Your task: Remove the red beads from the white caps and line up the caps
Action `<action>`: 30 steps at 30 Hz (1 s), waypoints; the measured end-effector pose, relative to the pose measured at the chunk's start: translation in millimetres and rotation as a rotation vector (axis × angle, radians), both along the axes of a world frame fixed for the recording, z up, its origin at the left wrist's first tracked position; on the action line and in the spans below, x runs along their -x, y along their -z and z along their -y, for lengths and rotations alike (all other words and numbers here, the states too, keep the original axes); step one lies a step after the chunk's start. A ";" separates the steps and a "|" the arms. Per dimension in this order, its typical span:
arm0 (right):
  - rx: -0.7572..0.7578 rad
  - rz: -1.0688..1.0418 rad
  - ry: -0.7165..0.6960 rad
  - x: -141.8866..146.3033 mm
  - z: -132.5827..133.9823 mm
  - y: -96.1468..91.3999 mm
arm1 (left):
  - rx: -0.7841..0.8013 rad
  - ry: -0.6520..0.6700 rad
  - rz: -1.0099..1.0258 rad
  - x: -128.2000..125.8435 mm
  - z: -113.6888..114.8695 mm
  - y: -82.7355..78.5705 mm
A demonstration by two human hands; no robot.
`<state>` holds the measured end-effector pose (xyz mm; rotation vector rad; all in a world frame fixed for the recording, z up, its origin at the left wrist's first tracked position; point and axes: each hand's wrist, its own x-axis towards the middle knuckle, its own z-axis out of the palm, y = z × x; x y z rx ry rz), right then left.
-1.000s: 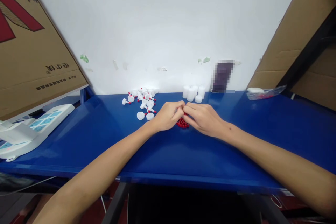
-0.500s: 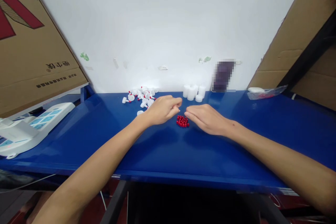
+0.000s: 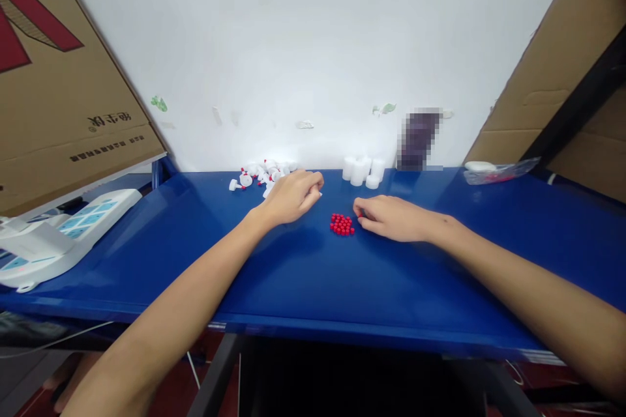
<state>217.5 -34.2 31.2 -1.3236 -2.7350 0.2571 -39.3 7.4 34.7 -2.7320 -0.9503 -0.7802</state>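
- my left hand (image 3: 296, 197) clasps a mostly hidden white piece (image 3: 320, 195).
- my right hand (image 3: 391, 217) pinches a red cap (image 3: 360, 215) beside the red pile (image 3: 341, 225).
- i judge this pick-up; next calls for a steady pinch.

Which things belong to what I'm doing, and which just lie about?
Likely in use:
red caps, one at your right hand
red-tipped white pieces by your left hand
perhaps white cylinders

Likely lying about:
power strip
printed cardboard
clear plastic bag
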 end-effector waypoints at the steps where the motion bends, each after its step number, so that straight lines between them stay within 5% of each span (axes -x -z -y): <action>1: 0.003 -0.006 -0.003 0.4 0.2 -0.3 | 0.003 0.001 -0.007 -0.2 0.1 0.3; 30: 0.004 -0.102 -0.069 7.8 5.8 0.3 | 0.028 0.006 -0.033 -1.0 -2.4 7.6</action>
